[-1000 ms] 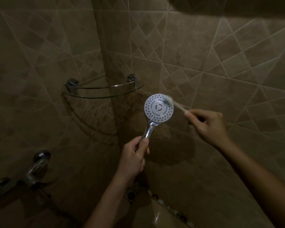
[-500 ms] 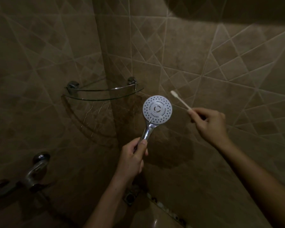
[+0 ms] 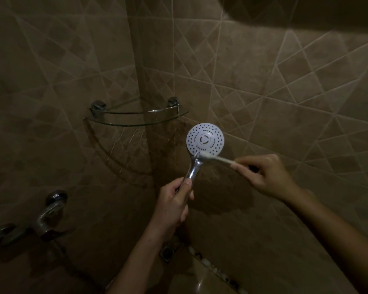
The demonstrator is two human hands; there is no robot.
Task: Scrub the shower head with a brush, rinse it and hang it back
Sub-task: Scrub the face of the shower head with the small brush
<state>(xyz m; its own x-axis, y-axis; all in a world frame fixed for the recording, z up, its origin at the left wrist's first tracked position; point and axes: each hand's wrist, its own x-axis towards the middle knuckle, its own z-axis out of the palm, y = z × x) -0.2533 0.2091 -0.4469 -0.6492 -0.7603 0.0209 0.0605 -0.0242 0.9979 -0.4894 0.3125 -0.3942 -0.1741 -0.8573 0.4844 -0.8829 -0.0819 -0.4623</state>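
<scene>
A round shower head [image 3: 205, 139] with a white perforated face and a chrome handle stands upright in the middle of the view, face toward me. My left hand [image 3: 173, 203] grips the lower part of its handle, thumb on top. A pale toothbrush [image 3: 216, 158] lies almost level, its bristles against the bottom edge of the white face just above the neck. My right hand [image 3: 266, 174] pinches the toothbrush handle from the right. The hose is hidden behind my left hand.
A glass corner shelf [image 3: 139, 119] with a chrome rail hangs on the brown tiled walls, up and left of the shower head. A chrome tap fitting [image 3: 44, 217] juts from the left wall. A floor drain [image 3: 168, 251] shows below my left wrist.
The toothbrush went from the head's upper right rim, lifted off to the right, then came down onto the lower edge of the face. My left hand stayed nearly still.
</scene>
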